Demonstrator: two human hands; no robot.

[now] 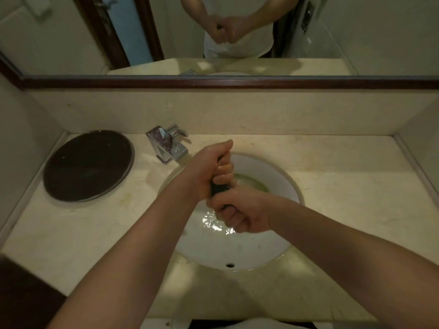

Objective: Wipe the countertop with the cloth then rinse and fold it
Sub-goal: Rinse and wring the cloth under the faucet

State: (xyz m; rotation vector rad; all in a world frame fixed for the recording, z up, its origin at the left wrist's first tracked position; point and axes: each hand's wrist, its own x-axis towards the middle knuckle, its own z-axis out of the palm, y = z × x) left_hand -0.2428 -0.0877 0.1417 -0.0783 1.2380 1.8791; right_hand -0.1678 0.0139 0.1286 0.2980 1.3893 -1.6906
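A dark cloth (219, 189) is bunched into a tight roll over the white sink (268, 167), and both hands grip it. My left hand (209, 167) holds its upper end, fingers curled round it. My right hand (240, 211) grips the lower end just below. Only a short dark strip of cloth shows between the two fists. Water glistens in the basin under my hands. The beige countertop (95, 229) surrounds the sink.
A chrome faucet (167, 144) stands at the back left of the sink. A round dark tray (88, 165) lies on the counter's left side. A mirror (213, 32) with a dark wooden frame runs along the back wall.
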